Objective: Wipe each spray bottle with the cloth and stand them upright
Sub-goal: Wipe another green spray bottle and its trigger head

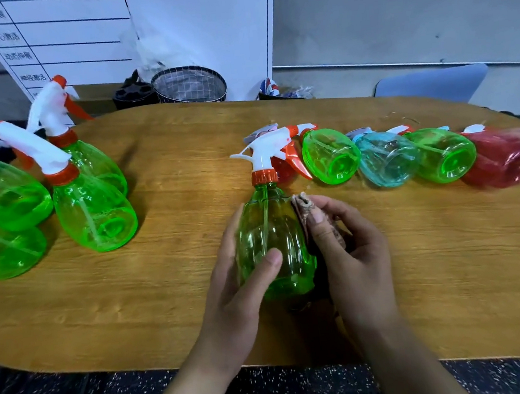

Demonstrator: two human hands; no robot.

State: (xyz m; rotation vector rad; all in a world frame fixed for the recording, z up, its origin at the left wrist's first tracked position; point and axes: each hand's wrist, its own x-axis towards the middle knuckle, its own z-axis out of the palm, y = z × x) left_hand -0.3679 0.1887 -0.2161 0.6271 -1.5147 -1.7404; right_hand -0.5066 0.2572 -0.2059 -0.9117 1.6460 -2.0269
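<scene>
Green spray bottle (273, 243) gripped by left hand (240, 292); right hand (354, 251) presses cloth (304, 206).

Even, bright indoor light; soft shadows on the wooden table (176, 269). Wide-angle bending stretches the bottles at the left edge (1, 224). Background wall chart (43, 43) slightly blurred.

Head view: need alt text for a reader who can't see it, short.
A person's left hand holds a green spray bottle upright on a wooden table while the right hand presses a cloth to its side. Four bottles, green, blue, green and red, lie on their sides to the right; green bottles stand at left.
</scene>
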